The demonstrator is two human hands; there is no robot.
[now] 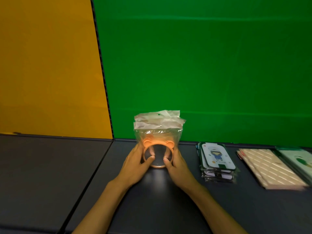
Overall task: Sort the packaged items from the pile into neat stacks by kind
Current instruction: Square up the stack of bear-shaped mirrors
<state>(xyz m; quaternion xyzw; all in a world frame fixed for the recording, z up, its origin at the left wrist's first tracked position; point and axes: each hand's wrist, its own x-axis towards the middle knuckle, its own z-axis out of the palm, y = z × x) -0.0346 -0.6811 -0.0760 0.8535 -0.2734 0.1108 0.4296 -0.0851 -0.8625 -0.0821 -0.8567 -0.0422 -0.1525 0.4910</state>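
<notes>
A dark table (pixel 50 166) runs along a yellow wall (pixel 47 65) and a green wall (pixel 202 65). No lettering is readable on any packet. At the table's middle both hands — left hand (pixel 135 164), right hand (pixel 177 166) — grip a bundle of bagged bear-eared mirrors (pixel 157 141) upright, thumbs pressed on the front. To the right lie a stack of phone cases (pixel 217 157) and striped notebooks (pixel 270 168).

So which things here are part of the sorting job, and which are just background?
Job:
- bagged bear-ear mirrors, gripped upright by left hand and right hand
- phone case stack
- pink striped packs
- green packs

Background:
- dark table
- green wall
- orange wall
</notes>
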